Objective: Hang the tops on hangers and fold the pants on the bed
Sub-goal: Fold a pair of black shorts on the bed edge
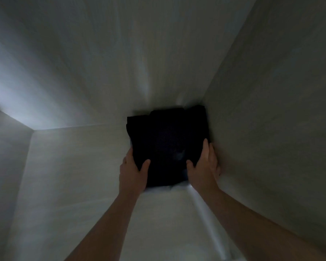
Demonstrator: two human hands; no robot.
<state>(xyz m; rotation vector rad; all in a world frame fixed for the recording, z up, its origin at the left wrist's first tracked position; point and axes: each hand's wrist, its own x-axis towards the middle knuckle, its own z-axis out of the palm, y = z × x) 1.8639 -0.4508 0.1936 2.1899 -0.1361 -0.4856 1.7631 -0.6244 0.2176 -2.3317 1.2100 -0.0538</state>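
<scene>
A folded black garment (166, 140), probably pants, lies in a dim white compartment, pushed into its far right corner. My left hand (134, 170) grips its near left edge, thumb on top and fingers hidden beneath. My right hand (205, 162) grips the near right edge the same way, close against the right wall. A small pale patch shows on the dark fabric between my thumbs. The light is too low to tell what kind of garment it is with certainty.
The white shelf floor (79, 176) stretches left of the garment. A right side wall (271, 129) stands directly beside my right hand, and a back wall (102, 72) rises behind. A left wall (7, 147) closes that side.
</scene>
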